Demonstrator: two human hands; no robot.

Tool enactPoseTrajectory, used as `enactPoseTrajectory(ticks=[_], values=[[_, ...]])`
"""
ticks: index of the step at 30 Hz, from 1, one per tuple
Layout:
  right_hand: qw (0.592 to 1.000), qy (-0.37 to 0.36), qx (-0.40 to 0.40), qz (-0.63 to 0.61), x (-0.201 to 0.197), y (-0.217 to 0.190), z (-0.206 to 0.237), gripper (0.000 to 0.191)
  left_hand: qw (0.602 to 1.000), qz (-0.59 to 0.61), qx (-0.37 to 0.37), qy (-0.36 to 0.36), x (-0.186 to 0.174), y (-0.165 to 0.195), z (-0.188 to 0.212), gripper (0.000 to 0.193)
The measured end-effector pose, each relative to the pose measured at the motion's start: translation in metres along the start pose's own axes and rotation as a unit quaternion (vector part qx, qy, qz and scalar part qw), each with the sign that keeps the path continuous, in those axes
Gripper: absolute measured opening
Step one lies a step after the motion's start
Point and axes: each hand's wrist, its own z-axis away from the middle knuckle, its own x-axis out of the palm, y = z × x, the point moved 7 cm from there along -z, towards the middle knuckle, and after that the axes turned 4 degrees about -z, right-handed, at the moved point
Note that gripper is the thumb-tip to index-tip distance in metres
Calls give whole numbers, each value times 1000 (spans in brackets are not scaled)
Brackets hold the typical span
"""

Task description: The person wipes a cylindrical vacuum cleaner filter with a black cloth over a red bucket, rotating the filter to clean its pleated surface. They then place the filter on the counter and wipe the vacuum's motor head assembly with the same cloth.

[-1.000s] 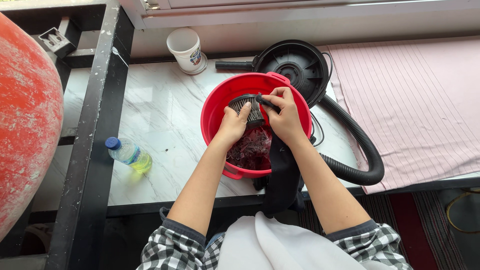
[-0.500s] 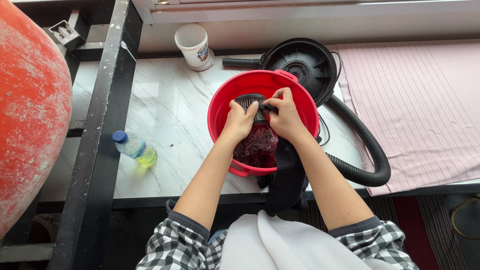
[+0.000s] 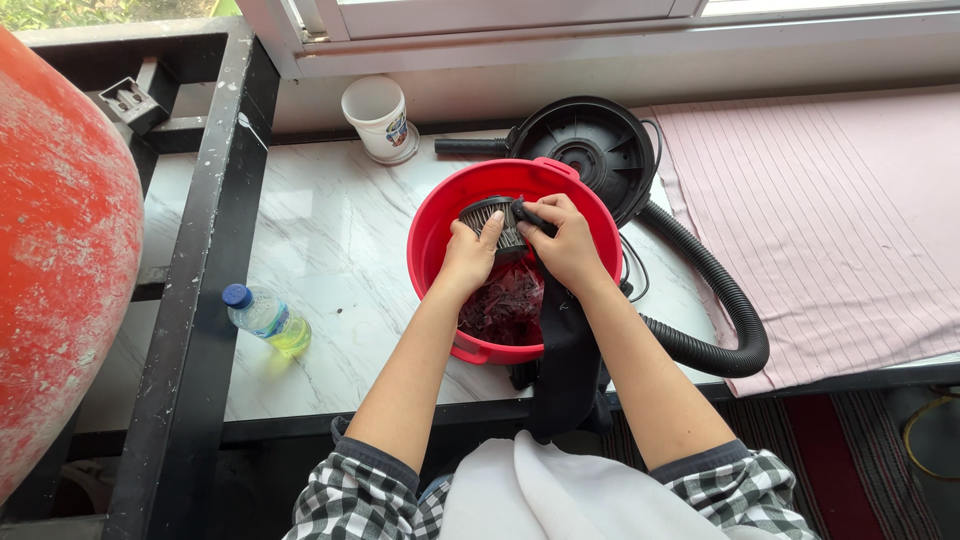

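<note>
Both hands are gripping a pleated filter [image 3: 492, 222] over the red bucket [image 3: 440, 225]; the left hand [image 3: 468, 258] is clamping its side, the right hand [image 3: 565, 245] is closing on its dark end; dark debris [image 3: 505, 305] is lying inside; a black hose [image 3: 715, 320] is curling beside it; a bottle [image 3: 265, 318] is lying well apart.

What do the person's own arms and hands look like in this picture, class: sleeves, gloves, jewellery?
Both arms are bare from the elbow down. The sleeves are black-and-white checked cloth, pushed up to about the elbows. The left hand and right hand wear no gloves, and no rings, watch or bracelets can be seen. A white cloth covers the front of the person.
</note>
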Motion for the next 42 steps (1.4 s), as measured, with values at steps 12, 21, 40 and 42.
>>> enactPoseTrajectory(ticks=[12,21,40,42], values=[[999,26,-19,-34,-5,-19,1,25,1000,22,16,11,-2,9,6,82],[994,29,-88,50,1,-36,1,23,998,17,68,-1,-6,32,23,72],[989,-88,22,116,15,-11,7,30,987,-59,132,65,-23,40,23,83],[983,-68,72,153,13,-5,8,25,988,-70,116,70,-23,39,21,87]])
